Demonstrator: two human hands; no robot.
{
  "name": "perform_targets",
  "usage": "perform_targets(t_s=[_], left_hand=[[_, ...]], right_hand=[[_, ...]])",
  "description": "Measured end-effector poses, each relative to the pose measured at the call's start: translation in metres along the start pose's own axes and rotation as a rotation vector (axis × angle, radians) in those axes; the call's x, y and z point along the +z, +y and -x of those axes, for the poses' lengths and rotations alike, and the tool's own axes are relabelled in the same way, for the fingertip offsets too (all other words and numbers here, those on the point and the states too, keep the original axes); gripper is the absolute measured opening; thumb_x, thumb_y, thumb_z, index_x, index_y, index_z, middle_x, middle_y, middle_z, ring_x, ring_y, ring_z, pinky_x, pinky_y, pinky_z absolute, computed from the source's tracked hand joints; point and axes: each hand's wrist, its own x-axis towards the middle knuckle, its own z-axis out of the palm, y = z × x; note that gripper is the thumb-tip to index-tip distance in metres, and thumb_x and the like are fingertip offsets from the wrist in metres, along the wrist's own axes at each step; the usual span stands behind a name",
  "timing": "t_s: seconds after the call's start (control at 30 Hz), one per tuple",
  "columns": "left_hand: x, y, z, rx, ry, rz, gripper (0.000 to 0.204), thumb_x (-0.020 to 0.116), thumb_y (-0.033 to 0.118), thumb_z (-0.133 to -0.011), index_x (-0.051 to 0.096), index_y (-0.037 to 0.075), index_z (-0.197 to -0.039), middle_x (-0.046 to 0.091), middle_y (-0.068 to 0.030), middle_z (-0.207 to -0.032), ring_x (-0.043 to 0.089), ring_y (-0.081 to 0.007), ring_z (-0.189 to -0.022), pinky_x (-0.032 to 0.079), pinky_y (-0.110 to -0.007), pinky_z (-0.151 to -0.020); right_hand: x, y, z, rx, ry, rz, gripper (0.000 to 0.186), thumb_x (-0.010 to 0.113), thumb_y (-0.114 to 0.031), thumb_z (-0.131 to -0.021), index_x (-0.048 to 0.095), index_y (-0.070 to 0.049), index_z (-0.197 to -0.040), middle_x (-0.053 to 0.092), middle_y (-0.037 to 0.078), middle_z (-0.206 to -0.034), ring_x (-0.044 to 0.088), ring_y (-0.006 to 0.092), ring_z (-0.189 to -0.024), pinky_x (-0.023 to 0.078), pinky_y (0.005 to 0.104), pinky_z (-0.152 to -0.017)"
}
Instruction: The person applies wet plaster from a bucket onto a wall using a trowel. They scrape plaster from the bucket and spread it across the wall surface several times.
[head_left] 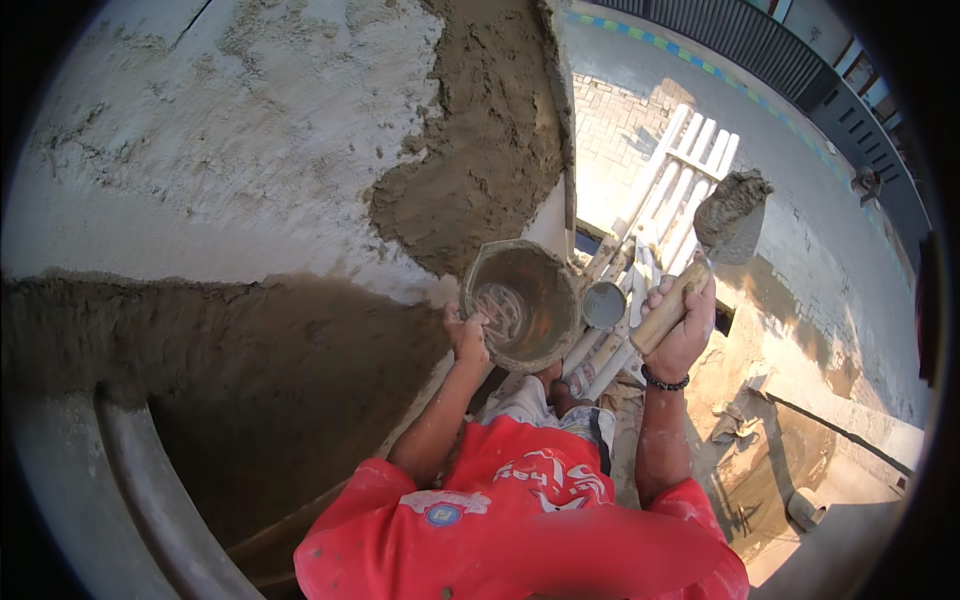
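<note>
We're pinching the rim of a round bucket (548, 300) w/ our L hand (467, 335), curling over its L edge, & we're wrapping our R hand (692, 325) tight round the wooden handle (668, 316) of a trowel (742, 246). The bucket is showing its mouth in front of our body, smears marking its inside; we can't tell if anything's supporting it underneath. The trowel is pointing up & away on the R, its blade carrying a thick lump of wet mortar (733, 203), well apart from the bucket. We're wearing a dark beaded bracelet (664, 380) on the R wrist & a red shirt (470, 460). Just beside the bucket, on its R, a small grey pail (603, 305) is showing its round mouth. Beyond it, pale poles (690, 155) are running side by side, approx. Abv the bucket, a brown wet patch (485, 140) is covering part of a pale rough surface (250, 150). Farther R, paving (608, 125) is lying in sun, & a grey fence (740, 45) is standing at the far edge
</note>
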Motion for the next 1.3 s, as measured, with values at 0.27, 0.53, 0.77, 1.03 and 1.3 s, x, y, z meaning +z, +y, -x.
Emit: perform_targets(t_s=[0.27, 0.53, 0.77, 1.03, 1.3], left_hand=[[-0.074, -0.009, 0.015, 0.076, 0.132, -0.032, 0.036, 0.054, -0.013, -0.059, 0.052, 0.006, -0.090, 0.056, -0.0024, -0.086, 0.054, -0.0157, -0.079, 0.044, -0.028, -0.070], [-0.121, -0.021, 0.026, 0.021, 0.269, -0.042, 0.039, 0.053, -0.015, -0.061, 0.049, 0.006, -0.094, 0.055, -0.0022, -0.091, 0.055, -0.0156, -0.081, 0.046, -0.029, -0.072], [-0.094, 0.007, 0.038, 0.006, 0.263, -0.009, 0.040, 0.053, -0.016, -0.060, 0.051, 0.004, -0.094, 0.056, -0.0044, -0.093, 0.056, -0.0170, -0.083, 0.047, -0.030, -0.073], [-0.056, 0.010, 0.018, 0.114, 0.040, 0.050, 0.036, 0.054, -0.012, -0.059, 0.052, 0.006, -0.090, 0.055, -0.0016, -0.086, 0.053, -0.0149, -0.078, 0.045, -0.028, -0.072], [0.015, 0.044, 0.022, 0.248, -0.334, 0.076, 0.040, 0.055, -0.011, -0.062, 0.053, 0.004, -0.098, 0.058, -0.0033, -0.094, 0.056, -0.0146, -0.085, 0.047, -0.027, -0.078]], right_hand=[[0.066, 0.053, -0.013, -0.385, 0.222, 0.041, 0.057, 0.042, -0.001, -0.090, 0.022, -0.002, -0.143, 0.056, 0.013, -0.088, 0.055, 0.0181, -0.058, 0.049, 0.0293, -0.047], [0.223, 0.160, 0.074, -0.531, -0.447, 0.545, 0.055, 0.060, -0.011, -0.085, 0.041, 0.009, -0.131, 0.051, 0.031, -0.125, 0.055, 0.0467, -0.105, 0.044, 0.0447, -0.093], [0.166, 0.125, 0.052, -0.318, -0.678, 0.514, 0.059, 0.062, -0.020, -0.086, 0.038, 0.007, -0.134, 0.054, 0.029, -0.120, 0.056, 0.0431, -0.107, 0.045, 0.0417, -0.092], [-0.082, 0.106, 0.040, -0.129, -0.849, 1.160, 0.061, 0.062, -0.025, -0.083, 0.042, -0.001, -0.135, 0.061, 0.027, -0.112, 0.063, 0.0388, -0.098, 0.049, 0.0426, -0.087], [-0.056, 0.038, 0.043, 0.594, -0.641, 0.960, 0.054, 0.058, -0.012, -0.082, 0.042, 0.002, -0.132, 0.061, 0.015, -0.088, 0.062, 0.0178, -0.062, 0.052, 0.0339, -0.054]])
